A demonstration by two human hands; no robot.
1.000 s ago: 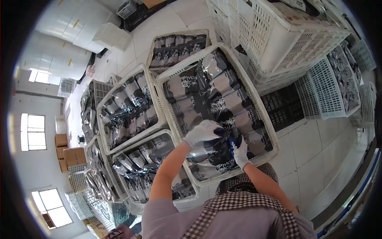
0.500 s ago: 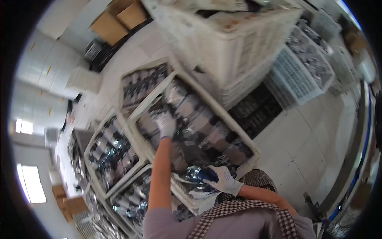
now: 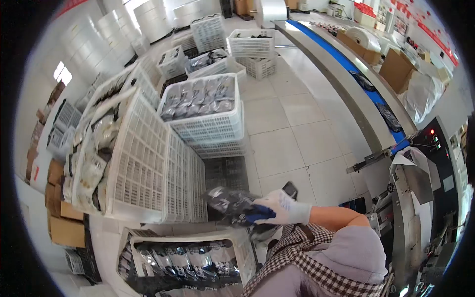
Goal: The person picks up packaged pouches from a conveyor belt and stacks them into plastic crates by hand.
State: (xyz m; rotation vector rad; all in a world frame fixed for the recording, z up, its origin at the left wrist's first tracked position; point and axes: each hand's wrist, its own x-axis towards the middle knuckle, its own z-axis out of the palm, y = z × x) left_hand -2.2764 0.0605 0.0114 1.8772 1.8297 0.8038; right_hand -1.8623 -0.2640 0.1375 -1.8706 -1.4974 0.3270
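Note:
My right hand [image 3: 279, 207], in a white glove, is closed around dark, shiny plastic packages [image 3: 230, 204] at the lower middle of the view. They hang over the gap between the stacked crates and my checkered apron [image 3: 302, 252]. Below them stands an open white crate [image 3: 185, 237] with rows of packages, dark and light with white print [image 3: 190, 260]. My left hand is out of view.
White mesh crates [image 3: 148, 173] are stacked high on the left, and another filled crate [image 3: 213, 123] stands behind them. On the right runs a conveyor with a blue belt [image 3: 341, 57] carrying dark packages [image 3: 387, 117]. A black control panel [image 3: 440, 148] is beside it.
The view has swung right toward the conveyor. My right hand has lifted away from the open crates with the dark packages, and my left hand has gone out of sight.

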